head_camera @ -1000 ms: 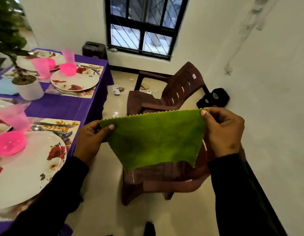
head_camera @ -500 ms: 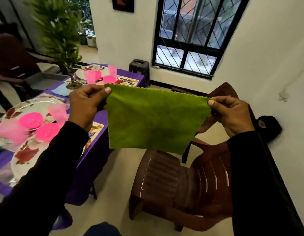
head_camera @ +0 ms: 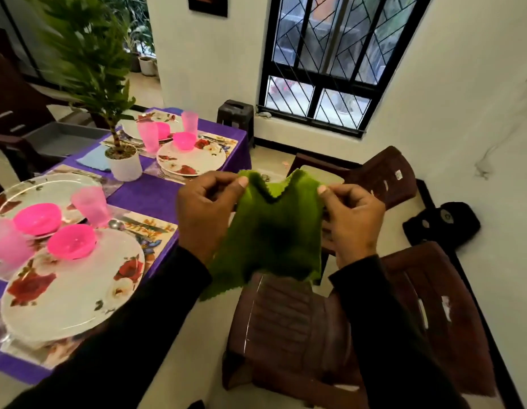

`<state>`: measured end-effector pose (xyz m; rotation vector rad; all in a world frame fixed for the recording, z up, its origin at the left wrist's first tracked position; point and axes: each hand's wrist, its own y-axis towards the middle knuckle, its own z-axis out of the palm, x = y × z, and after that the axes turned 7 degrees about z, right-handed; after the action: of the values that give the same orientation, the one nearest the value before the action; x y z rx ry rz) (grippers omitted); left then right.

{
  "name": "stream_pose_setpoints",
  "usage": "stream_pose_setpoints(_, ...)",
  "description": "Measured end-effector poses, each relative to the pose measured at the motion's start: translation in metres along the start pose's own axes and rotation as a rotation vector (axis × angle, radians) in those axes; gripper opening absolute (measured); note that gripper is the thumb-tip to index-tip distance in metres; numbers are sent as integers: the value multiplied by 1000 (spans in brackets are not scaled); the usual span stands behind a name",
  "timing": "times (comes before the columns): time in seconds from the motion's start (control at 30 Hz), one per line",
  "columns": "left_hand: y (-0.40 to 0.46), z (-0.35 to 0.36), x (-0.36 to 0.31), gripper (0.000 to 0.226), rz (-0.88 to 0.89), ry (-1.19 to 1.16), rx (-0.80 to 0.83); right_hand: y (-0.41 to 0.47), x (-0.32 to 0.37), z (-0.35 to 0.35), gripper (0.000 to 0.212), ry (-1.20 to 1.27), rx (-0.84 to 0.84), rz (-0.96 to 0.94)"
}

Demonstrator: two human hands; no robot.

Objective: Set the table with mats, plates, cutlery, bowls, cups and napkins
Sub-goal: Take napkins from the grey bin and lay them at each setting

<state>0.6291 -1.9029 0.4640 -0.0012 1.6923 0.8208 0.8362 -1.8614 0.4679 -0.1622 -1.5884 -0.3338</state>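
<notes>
No readable text; the chair's (head_camera: 398,174) small sticker is illegible

Fuzzy matt green cloth napkin (head_camera: 271,231), glossy floral plate (head_camera: 70,290), translucent pink plastic cup (head_camera: 92,205)

Both arms wear long, plain black fabric sleeves (head_camera: 383,326) — snug, unmarked — ending at the wrists, leaving the bare left hand (head_camera: 206,214) and right hand (head_camera: 352,219) uncovered.
</notes>
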Motion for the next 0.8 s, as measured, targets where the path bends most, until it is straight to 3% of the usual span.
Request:
stream_pose_setpoints(0.17, -19, 16, -7, 13, -34, -171, 177, -41, 14, 37, 4, 54, 138, 3)
stream_pose_setpoints(0.33, 0, -5, 7, 6, -125, -231, 219, -39, 17, 35, 5, -22, 245, 37)
stream_pose_setpoints(0.47, 39, -47, 23, 19, -512, -582, 187, -16, 24, 1, 19, 324, 639, 277)
stream_pose_setpoints(0.5, 47, -54, 32, 20, -579, -595, 197, -10, 23, 0, 16, 400, 673, 331)
stream_pose_setpoints(0.57, 59, -56, 54, 18, -570, -341, 185, 6, 4, 13, 4, 241, 490, 340)
stream_pose_setpoints(0.63, 59, -48, 70, 15, -499, -75, 42, 13, -19, 36, 4, -93, 105, 201)
stream_pose_setpoints(0.67, 56, -43, 71, 12, -481, -20, -50, 12, -25, 48, 5, -141, -34, 132)
stream_pose_setpoints(0.73, 45, -35, 61, 7, -395, 5, -140, 1, -26, 67, 6, -114, -113, 32)
stream_pose_setpoints(0.8, 30, -28, 51, 8, -316, -18, -102, -13, -24, 78, 6, -121, -111, -34)
